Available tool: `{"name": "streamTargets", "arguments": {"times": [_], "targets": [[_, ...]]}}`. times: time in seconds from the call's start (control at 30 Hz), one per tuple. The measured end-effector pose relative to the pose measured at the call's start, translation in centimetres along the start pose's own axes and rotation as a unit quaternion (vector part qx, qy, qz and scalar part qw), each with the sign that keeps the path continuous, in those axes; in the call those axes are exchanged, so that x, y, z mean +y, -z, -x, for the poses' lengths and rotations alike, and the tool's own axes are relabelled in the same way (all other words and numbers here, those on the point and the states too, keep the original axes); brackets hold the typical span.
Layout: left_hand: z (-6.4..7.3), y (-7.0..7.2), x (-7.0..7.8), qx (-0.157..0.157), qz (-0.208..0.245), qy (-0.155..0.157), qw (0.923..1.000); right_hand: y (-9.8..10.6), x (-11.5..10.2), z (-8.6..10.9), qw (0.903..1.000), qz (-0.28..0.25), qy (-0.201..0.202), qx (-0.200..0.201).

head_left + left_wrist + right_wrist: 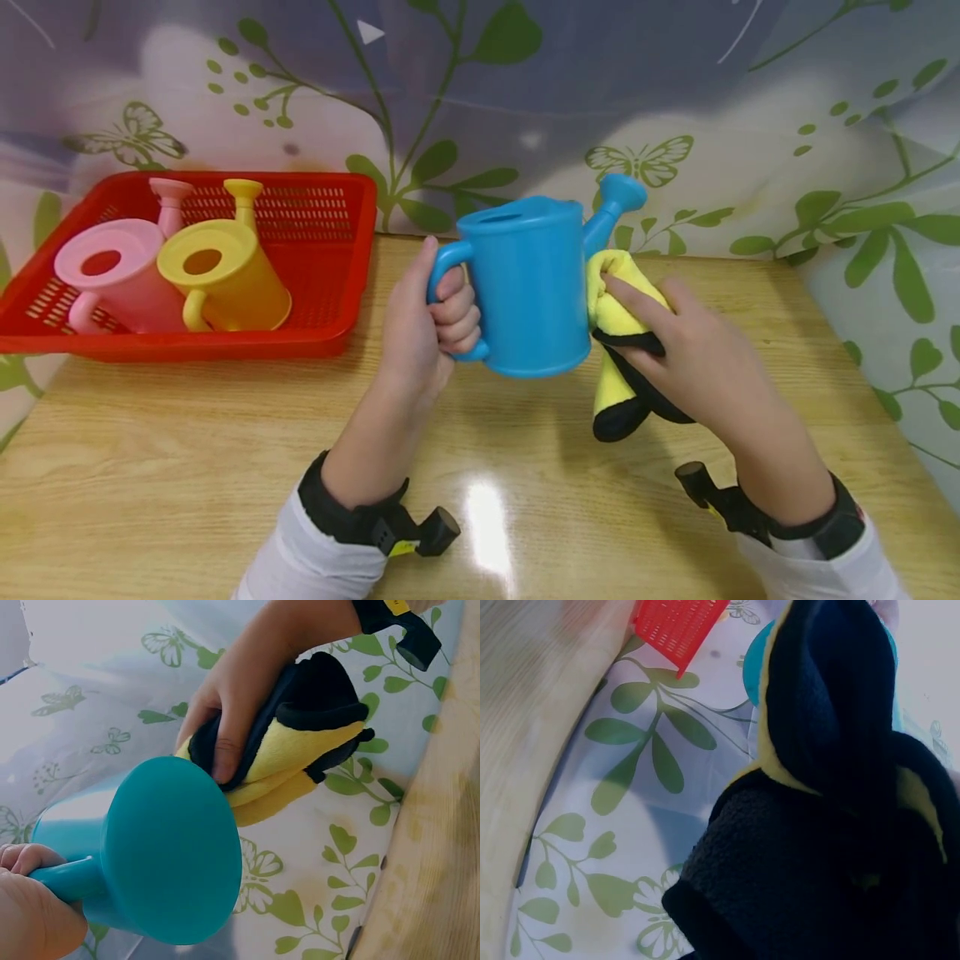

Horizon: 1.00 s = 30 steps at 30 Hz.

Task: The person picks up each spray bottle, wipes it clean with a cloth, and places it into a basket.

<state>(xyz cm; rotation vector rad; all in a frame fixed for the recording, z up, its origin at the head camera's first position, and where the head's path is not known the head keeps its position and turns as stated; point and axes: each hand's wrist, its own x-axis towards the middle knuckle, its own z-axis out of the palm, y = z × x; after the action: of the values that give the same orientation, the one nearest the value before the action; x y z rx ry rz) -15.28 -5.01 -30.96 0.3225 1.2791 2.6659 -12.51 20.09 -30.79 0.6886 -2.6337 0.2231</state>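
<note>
My left hand (423, 325) grips the handle of a blue watering can (528, 292), fingers curled through the loop. The can is held up over the table, spout pointing right; its flat bottom (176, 851) faces the left wrist view. A yellow and black cloth (626, 304) is bunched in my right hand (697, 358), with thumb and fingers pinching it. The cloth lies against the can's right side, just below the spout, and part of it hangs down. In the right wrist view the dark side of the cloth (780, 877) covers most of the can.
A red perforated basket (315, 337) stands at the back left of the wooden table (225, 467). Inside it are a pink watering can (127, 279) and a yellow watering can (232, 279), side by side. A leaf-patterned sheet (525, 108) rises behind the table and along its right side.
</note>
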Motion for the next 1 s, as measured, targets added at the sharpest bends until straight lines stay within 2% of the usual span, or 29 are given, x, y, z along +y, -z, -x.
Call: {"name": "streamTargets", "arguments": {"times": [0.17,0.27,0.4,0.5,0.73,0.87,1.0], "targets": [[-0.2,0.0,-0.1,-0.014,-0.010,-0.014,0.9998,-0.1,0.0,0.6,0.9990,-0.001,-0.023,-0.038],[-0.2,-0.1,0.0,-0.011,-0.020,-0.021,0.9995,-0.1,0.0,0.8,0.9955,0.004,-0.043,-0.084],[0.0,0.0,0.2,0.003,-0.021,-0.021,0.9996,-0.1,0.2,0.8,0.9854,0.016,-0.050,-0.162],[0.2,0.1,0.4,0.007,-0.021,-0.020,0.9996,-0.1,0.5,0.9,0.9793,0.008,-0.052,-0.196],[0.5,0.3,0.9,-0.001,-0.062,-0.037,0.9974,0.5,2.0,1.3,0.9789,-0.034,-0.081,-0.184],[0.4,0.3,0.9,0.004,-0.093,-0.049,0.9945,1.0,2.8,1.4,0.9821,-0.019,-0.099,-0.159],[0.3,0.1,0.6,0.024,-0.133,-0.060,0.9890,1.3,3.3,1.5,0.9853,-0.001,-0.102,-0.137]]}}
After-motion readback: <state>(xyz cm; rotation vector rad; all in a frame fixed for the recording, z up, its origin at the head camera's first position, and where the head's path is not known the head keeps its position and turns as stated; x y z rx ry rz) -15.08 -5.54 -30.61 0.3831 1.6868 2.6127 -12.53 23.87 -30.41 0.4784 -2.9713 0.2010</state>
